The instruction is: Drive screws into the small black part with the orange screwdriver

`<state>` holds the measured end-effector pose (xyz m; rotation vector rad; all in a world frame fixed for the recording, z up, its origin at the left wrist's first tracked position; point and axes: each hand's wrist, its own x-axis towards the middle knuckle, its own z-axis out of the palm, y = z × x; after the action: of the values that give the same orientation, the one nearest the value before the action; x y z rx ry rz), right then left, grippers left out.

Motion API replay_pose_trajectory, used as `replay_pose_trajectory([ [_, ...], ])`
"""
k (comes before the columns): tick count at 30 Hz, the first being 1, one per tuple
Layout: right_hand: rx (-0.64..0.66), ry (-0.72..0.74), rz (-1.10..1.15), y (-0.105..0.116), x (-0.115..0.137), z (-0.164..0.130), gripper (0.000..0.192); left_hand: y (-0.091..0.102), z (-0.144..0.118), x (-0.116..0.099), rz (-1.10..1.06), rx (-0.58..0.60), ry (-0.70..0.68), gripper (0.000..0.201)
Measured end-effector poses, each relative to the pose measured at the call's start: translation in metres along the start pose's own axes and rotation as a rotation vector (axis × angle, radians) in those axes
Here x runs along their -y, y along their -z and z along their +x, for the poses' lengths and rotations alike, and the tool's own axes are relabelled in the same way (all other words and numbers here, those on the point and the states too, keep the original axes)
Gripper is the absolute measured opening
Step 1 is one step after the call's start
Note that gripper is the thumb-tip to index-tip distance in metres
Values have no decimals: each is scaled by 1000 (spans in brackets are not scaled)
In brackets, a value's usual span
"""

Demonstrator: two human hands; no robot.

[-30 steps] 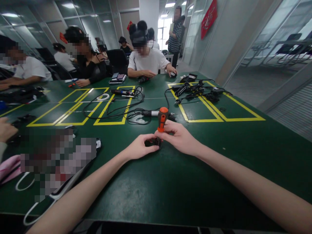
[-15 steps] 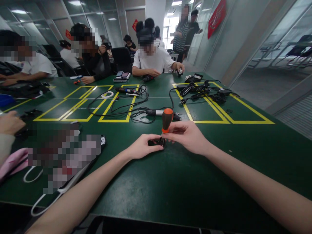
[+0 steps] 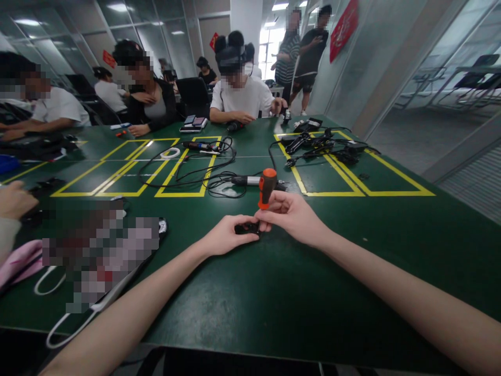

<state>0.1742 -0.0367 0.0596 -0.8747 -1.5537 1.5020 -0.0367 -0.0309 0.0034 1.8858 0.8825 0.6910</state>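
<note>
My left hand (image 3: 225,236) is closed on a small black part (image 3: 246,228), its thumb and fingers pinching it against the green table (image 3: 219,308). My right hand (image 3: 295,216) grips a screwdriver (image 3: 267,189) with a stubby orange-and-dark handle, which stands nearly upright with its top leaning slightly right. Its shaft is mostly behind my right fingers, which are right beside the black part. Whether the tip sits in the part, I cannot tell.
Beyond my hands lies a grey-and-black corded power tool (image 3: 248,180). Tangled black cables (image 3: 324,146) spread at the back right, over yellow tape outlines. A blurred-out pouch (image 3: 121,261) with a white strap lies to the left, near another person's hand (image 3: 15,201). People sit across the table.
The screwdriver has tilted, its handle top now leaning right, and my right fingers have shifted around its lower end. My left hand keeps its hold on the black part.
</note>
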Motion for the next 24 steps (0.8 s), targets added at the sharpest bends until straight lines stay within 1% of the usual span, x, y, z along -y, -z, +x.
replay_pose_trajectory([
  [5, -5, 38, 5, 1, 0, 2, 41, 0, 0, -2, -19, 17, 15, 31],
  [10, 111, 24, 9, 1, 0, 1, 41, 0, 0, -4, -10, 11, 15, 21],
  [12, 121, 27, 30, 0, -1, 0, 43, -1, 1, -3, -9, -1, 16, 18],
  [17, 43, 41, 34, -3, -5, -1, 45, -1, 2, 0, -6, 3, 14, 18],
  [24, -25, 65, -48, 1, -1, 0, 41, 0, 2, 1, -37, 21, 31, 31],
])
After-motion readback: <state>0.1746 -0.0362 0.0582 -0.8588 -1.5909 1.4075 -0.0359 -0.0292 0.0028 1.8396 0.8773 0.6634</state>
